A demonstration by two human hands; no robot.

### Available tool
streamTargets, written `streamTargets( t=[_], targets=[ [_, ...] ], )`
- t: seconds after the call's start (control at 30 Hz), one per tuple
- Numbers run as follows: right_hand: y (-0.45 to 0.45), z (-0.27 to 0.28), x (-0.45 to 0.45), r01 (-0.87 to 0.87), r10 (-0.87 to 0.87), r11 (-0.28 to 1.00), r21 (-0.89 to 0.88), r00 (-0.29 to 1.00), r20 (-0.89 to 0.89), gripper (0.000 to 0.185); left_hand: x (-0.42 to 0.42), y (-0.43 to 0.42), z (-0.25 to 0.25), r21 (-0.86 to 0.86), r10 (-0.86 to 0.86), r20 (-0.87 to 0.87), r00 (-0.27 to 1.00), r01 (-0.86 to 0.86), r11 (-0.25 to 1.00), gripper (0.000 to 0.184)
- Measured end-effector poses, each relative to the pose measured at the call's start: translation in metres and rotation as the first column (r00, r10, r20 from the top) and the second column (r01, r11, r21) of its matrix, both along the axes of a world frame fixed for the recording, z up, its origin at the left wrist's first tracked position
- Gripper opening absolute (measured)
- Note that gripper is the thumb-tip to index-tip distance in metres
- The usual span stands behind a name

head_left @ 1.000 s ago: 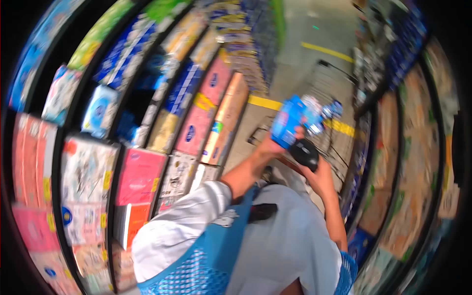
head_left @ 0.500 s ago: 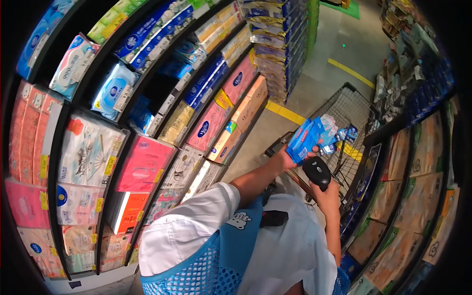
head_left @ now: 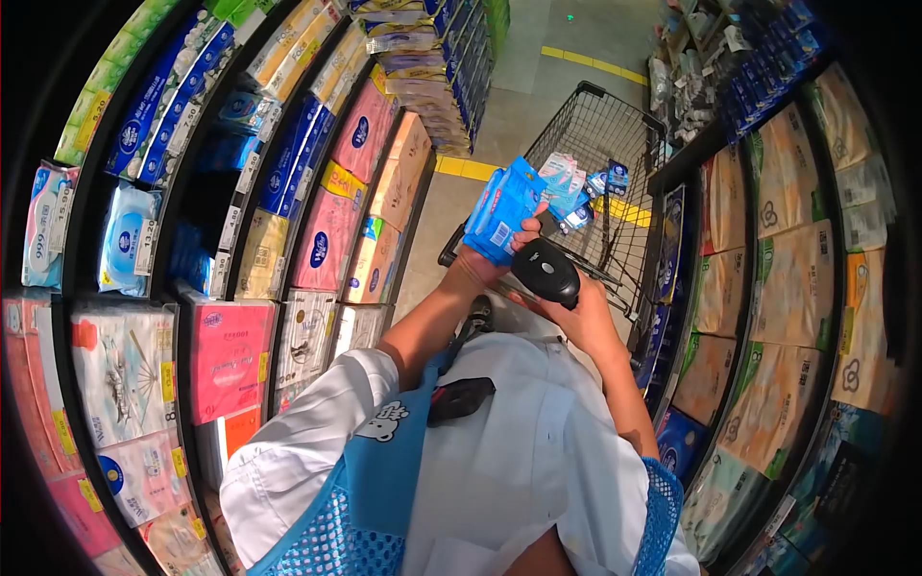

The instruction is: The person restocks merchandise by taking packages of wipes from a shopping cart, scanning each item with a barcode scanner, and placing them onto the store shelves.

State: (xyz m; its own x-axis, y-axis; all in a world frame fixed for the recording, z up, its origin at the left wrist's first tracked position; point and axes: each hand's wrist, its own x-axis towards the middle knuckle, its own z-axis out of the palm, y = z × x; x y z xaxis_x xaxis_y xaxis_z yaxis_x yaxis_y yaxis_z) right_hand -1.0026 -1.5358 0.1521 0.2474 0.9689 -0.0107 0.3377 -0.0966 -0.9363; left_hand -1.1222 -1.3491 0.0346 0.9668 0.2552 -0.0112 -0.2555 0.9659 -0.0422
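Observation:
My left hand (head_left: 527, 233) is closed around blue plastic packs (head_left: 503, 213), with a white barcode label facing up. In my right hand (head_left: 588, 312) is a black handheld barcode scanner (head_left: 545, 272), its head angled toward the packs and close to them. Just beyond the packs are white-and-pink packets (head_left: 563, 177) and small blue packs (head_left: 601, 187), over the near end of a wire shopping cart (head_left: 567, 125). Whether the white-and-pink packets rest on the cart or touch the blue packs, I cannot tell.
Shelves of tissue packs (head_left: 230, 355) with price tags run along the left. More tissue packs (head_left: 773, 317) are stacked on the right. A tall pile of packs (head_left: 423, 58) stands ahead on the left, beside a yellow floor line (head_left: 464, 168).
The view has turned, so the shelves, cart and hands appear further left. Both hands keep their hold, and the blue packs now lie with the barcode label more plainly visible.

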Motion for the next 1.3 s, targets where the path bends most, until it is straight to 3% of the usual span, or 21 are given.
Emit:
streamTargets(
  t=[0.27,0.77,0.97,1.1,1.3],
  targets=[
    [-0.01,-0.007,-0.001,-0.074,0.076,0.997,-0.024,0.993,0.09,0.045,-0.004,-0.003,-0.001,0.047,-0.033,0.019,0.999,0.032,0.998,0.072],
    [-0.023,0.004,-0.008,-0.008,0.01,1.0,-0.025,0.997,0.076,0.047,-0.004,-0.01,-0.002,0.034,-0.047,0.057,0.997,0.045,0.998,0.076],
    [-0.028,-0.01,-0.005,0.007,-0.01,1.0,0.023,0.988,0.153,0.05,-0.002,-0.015,0.011,0.138,0.011,-0.001,1.0,-0.011,0.99,0.074],
    [-0.025,-0.009,-0.009,0.034,-0.038,0.994,-0.107,0.999,-0.034,0.038,-0.017,-0.008,0.012,0.078,0.044,-0.1,0.994,-0.036,0.996,0.065],
    [-0.017,-0.002,-0.013,-0.045,0.045,0.999,0.024,0.998,0.035,0.033,-0.044,0.015,0.018,0.19,0.101,-0.075,0.992,-0.085,0.978,0.062]
  ],
)
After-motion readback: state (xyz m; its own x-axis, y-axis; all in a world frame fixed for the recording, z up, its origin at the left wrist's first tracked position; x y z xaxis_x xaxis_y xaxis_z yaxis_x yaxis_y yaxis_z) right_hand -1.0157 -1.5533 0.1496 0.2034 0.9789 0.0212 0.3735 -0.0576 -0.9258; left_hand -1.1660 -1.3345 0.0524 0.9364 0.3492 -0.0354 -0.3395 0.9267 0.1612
